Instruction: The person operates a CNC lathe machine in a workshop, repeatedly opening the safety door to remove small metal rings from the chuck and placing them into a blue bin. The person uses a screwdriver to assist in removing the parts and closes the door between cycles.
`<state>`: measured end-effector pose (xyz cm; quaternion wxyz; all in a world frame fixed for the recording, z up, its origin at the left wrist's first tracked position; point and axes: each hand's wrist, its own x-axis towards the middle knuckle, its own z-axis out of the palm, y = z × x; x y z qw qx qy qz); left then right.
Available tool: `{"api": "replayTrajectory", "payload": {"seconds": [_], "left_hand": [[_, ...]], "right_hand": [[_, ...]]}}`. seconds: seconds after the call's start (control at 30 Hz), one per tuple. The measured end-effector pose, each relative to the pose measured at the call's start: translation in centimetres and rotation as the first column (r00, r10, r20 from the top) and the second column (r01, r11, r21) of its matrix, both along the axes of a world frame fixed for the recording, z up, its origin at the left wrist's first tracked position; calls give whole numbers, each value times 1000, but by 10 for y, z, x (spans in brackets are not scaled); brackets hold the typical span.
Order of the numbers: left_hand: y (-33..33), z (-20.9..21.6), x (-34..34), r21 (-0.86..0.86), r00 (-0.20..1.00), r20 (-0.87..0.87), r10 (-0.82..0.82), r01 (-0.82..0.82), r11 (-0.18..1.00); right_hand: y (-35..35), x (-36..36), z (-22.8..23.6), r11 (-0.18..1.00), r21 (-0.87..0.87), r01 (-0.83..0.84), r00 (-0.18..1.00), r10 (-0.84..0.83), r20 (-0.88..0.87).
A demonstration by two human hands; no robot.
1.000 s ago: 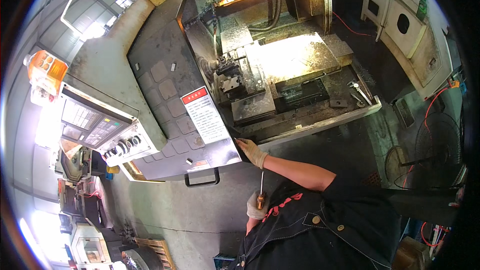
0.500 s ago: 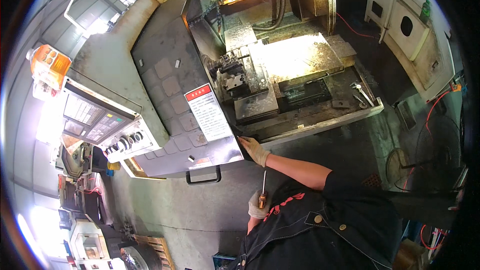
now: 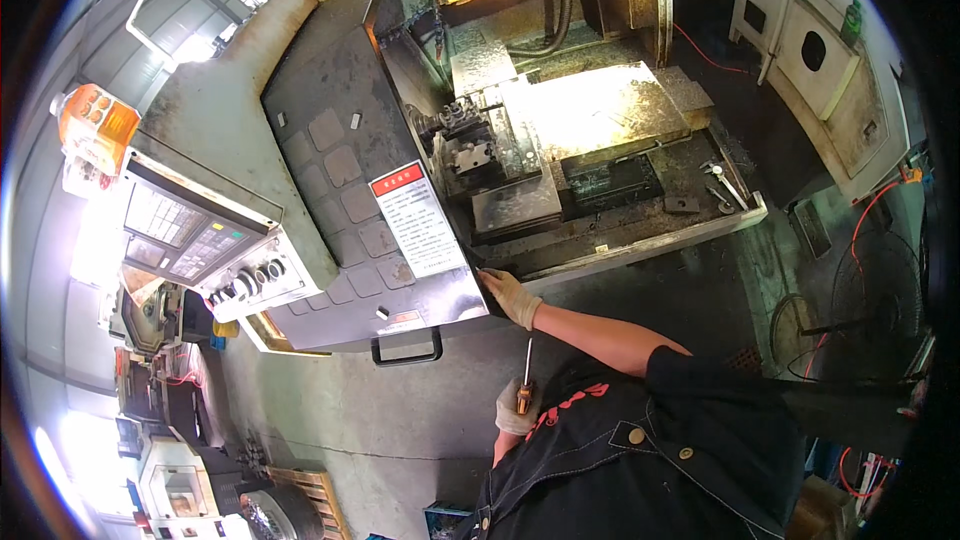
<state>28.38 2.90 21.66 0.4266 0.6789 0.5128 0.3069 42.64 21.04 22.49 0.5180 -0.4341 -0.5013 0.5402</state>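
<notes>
My right hand (image 3: 512, 300), in a pale work glove, is closed on the free edge of a dark grey sliding machine door (image 3: 340, 230). My left hand (image 3: 515, 412), gloved too, is low in front of my body, wrapped round the orange-and-black handle of a screwdriver (image 3: 526, 395). Its thin metal shaft points up toward my right wrist. A printed sheet with a red heading (image 3: 415, 225) is on the door, above a black pull handle (image 3: 408, 348). Beyond the door edge, the lathe's dirty tool block (image 3: 470, 155) shows in the lit opening.
A control panel (image 3: 195, 225) with screen, keys and knobs stands at left, an orange-labelled jug (image 3: 97, 123) on top. Calipers (image 3: 725, 180) lie on the right end of the machine's front tray. A fan (image 3: 865, 310) stands at right. A wooden pallet (image 3: 315, 500) lies at lower left.
Very little differs. My right forearm has shifted slightly to the right, while its hand stays on the door edge. The screwdriver stays in my left hand.
</notes>
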Motion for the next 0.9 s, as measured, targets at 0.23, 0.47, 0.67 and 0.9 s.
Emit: {"api": "replayTrajectory", "payload": {"seconds": [0.23,0.47,0.67,0.9], "left_hand": [[3,-1,-1,12,1000,24,-6,6,1000],[2,-3,-8,-35,998,53,-26,28,999],[4,3,-24,-37,999,-46,6,-8,999],[9,18,-51,-87,973,-182,141,-159,983]], "right_hand": [[-6,-1,19,982,-186,16,975,-57,-215],[-5,-5,1,991,-84,104,971,-119,-206],[-6,-14,5,966,-146,213,938,-243,-245],[-2,-37,5,939,-187,289,754,-344,-560]]}}
